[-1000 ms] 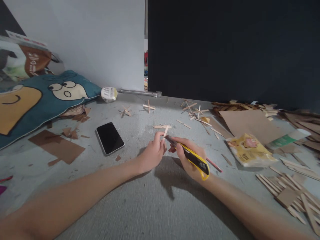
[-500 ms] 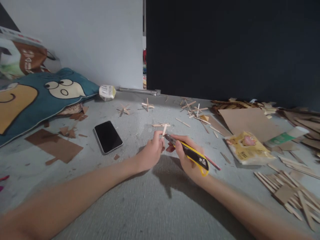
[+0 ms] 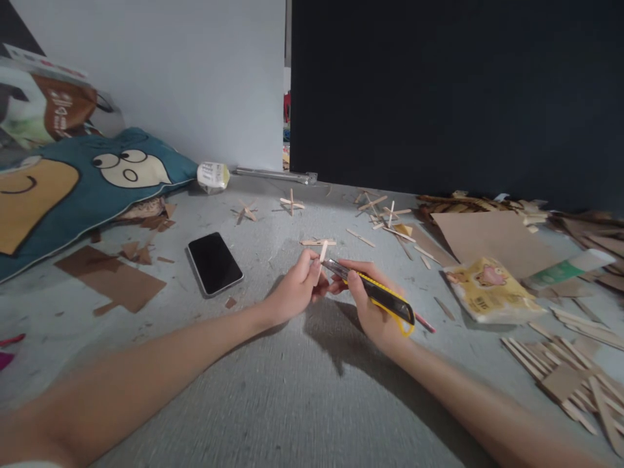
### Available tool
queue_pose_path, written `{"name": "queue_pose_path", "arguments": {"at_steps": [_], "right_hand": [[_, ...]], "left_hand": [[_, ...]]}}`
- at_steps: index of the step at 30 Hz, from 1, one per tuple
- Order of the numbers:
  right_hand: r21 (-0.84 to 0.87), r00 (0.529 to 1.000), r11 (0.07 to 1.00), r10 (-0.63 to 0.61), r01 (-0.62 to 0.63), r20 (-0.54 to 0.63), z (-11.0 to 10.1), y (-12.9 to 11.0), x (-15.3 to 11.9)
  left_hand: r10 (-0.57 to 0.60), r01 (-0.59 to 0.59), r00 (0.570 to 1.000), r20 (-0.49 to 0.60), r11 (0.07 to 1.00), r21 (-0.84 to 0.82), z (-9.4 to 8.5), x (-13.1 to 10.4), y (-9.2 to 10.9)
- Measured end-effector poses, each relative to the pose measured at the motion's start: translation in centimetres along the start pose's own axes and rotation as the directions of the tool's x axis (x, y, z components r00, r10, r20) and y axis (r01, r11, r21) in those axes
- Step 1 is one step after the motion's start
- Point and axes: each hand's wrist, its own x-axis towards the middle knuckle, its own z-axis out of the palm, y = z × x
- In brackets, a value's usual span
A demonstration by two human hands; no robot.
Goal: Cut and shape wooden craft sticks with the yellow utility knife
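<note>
Near the middle of the table, my left hand (image 3: 298,286) pinches a short wooden craft stick (image 3: 324,249), which points up and away from me. My right hand (image 3: 373,305) is wrapped round a yellow and black utility knife (image 3: 385,298). The knife's front end points left and meets the stick by my left fingertips; how far the blade touches the wood cannot be made out. Just beyond the hands lies another flat stick (image 3: 312,243). A thin red rod (image 3: 426,323) shows beside my right hand, partly hidden by it.
A phone (image 3: 214,263) and cut brown cardboard (image 3: 114,279) lie at left, before a blue cushion (image 3: 146,166). Small crossed-stick pieces (image 3: 292,203) stand farther back. Rightward are a yellow packet (image 3: 490,289), a glue tube (image 3: 560,270) and a pile of sticks (image 3: 585,383).
The camera view has shifted slightly, so the scene sits a little farther right. Both hands keep their holds, with the stick and knife tilted slightly differently.
</note>
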Motion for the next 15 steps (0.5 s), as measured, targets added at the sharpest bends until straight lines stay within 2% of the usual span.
{"name": "queue_pose_path", "arguments": {"at_steps": [5, 15], "right_hand": [[-0.031, 1.000, 0.999, -0.010, 0.011, 0.004, -0.09, -0.10, -0.03], [0.126, 0.998, 0.991, 0.044, -0.049, 0.038, 0.00, 0.13, 0.02]], "left_hand": [[-0.043, 0.044, 0.999, 0.020, 0.993, -0.112, -0.08, 0.46, -0.28], [-0.055, 0.058, 0.998, 0.024, 0.987, -0.148, -0.31, 0.36, 0.45]]}}
